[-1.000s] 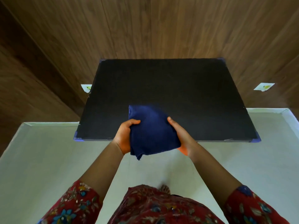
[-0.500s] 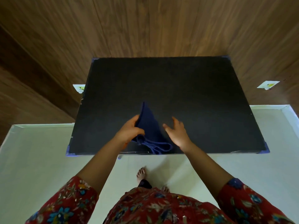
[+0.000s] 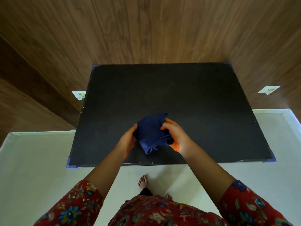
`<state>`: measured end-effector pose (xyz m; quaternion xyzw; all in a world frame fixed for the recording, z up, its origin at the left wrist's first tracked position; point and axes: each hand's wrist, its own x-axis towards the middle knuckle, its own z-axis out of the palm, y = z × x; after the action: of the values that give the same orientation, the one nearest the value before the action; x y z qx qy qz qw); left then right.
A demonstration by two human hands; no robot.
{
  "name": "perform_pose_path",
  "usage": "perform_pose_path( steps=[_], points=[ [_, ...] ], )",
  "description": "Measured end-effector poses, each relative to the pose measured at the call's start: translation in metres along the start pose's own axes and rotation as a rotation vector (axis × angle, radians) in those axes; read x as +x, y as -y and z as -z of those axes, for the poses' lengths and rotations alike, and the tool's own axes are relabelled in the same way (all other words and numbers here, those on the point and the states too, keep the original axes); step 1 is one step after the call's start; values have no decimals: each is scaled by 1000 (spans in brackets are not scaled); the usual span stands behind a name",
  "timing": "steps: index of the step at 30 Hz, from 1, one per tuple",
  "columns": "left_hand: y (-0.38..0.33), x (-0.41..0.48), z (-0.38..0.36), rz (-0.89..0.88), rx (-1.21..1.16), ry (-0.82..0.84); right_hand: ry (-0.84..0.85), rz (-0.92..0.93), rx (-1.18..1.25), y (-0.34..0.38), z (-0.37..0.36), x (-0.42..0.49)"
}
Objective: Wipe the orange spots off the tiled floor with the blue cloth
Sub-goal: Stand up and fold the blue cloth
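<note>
Now the blue cloth [image 3: 151, 134] is a little below the centre of the frame, folded and bunched into a thick pad over the black desk [image 3: 195, 98]. I cannot tell if it touches the surface or is just above it. The left hand [image 3: 127, 141] has its grip on the left side of the pad, with the thumb on the edge and the other fingers hidden behind the fabric. The right hand [image 3: 176, 136] has its grip on the upper right part, with the fingers curled over the top. Both hands hold the fabric. It looks light, soft and limp, so it will probably unfold and hang down if taken by one corner. For wiping it seems better to take the whole folded pad, palm on top and fingers around the edges. The pale tiled floor [image 3: 40, 160] fills the lower part of the frame, and no orange spots are visible on this part.
</note>
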<state>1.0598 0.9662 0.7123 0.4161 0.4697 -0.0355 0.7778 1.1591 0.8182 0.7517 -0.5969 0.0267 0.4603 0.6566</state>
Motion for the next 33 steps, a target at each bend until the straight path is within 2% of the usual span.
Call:
perform_pose_path(
  steps=[2, 4, 5, 7, 8, 10, 12, 14, 16, 20, 22, 29, 33],
  points=[
    [7, 1, 1, 115, -172, 125, 99, 26, 99, 3, 6, -4],
    [7, 1, 3, 89, -262, 204, 100, 34, 104, 2, 13, -2],
    [6, 1, 3, 51, -264, 223, 50, 41, 51, -1, 19, 1],
    [-2, 3, 3, 2, -146, 237, -46, 41, -104, -9, 30, 7],
    [-5, 6, 2, -8, -14, 227, -74, 31, -172, -14, 34, 11],
    [-9, 18, 3, -45, 233, 210, -89, -2, -257, -20, 37, 19],
    [-19, 25, -4, -123, 366, 185, -122, 55, -314, -15, 37, 29],
    [-31, 35, -11, -191, 396, 133, -158, 180, -382, -6, 38, 42],
    [-34, 46, -15, -210, 426, 86, -198, 225, -453, -8, 41, 56],
    [-10, 61, -12, -138, 586, -35, -335, 117, -628, -42, 54, 76],
    [0, 63, -11, -174, 666, -90, -372, 79, -679, -47, 53, 68],
    [23, 65, -4, -305, 906, -201, -367, 169, -830, -67, 65, 74],
    [17, 36, -16, -303, 1039, -226, -353, 180, -911, -65, 65, 71]
  ],
)
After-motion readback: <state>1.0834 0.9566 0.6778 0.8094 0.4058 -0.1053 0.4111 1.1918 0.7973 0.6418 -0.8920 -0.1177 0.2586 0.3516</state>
